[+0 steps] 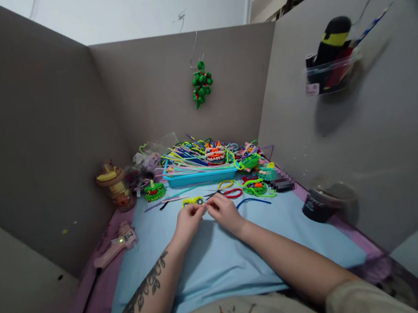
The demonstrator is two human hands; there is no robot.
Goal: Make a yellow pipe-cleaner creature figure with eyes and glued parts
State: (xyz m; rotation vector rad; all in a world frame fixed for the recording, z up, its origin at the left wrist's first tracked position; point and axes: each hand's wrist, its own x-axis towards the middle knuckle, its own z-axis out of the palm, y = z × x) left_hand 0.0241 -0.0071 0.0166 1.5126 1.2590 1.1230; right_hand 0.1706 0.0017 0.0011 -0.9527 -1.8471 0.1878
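My left hand and my right hand meet over the blue cloth, thumbs and fingertips pinched close together. Whatever lies between the fingertips is too small to make out. Just beyond my left fingers is a yellow fuzzy piece with dark round marks. Red-handled scissors lie beyond my right hand, partly hidden by it. A dark blue pipe cleaner rests to the right of that hand. Further right sits a green fuzzy figure with orange on it.
A blue tray heaped with colourful pipe cleaners stands at the back. On the left are a green fuzzy figure, a lidded cup and a pink glue gun. A dark tub stands right. Grey panels enclose three sides.
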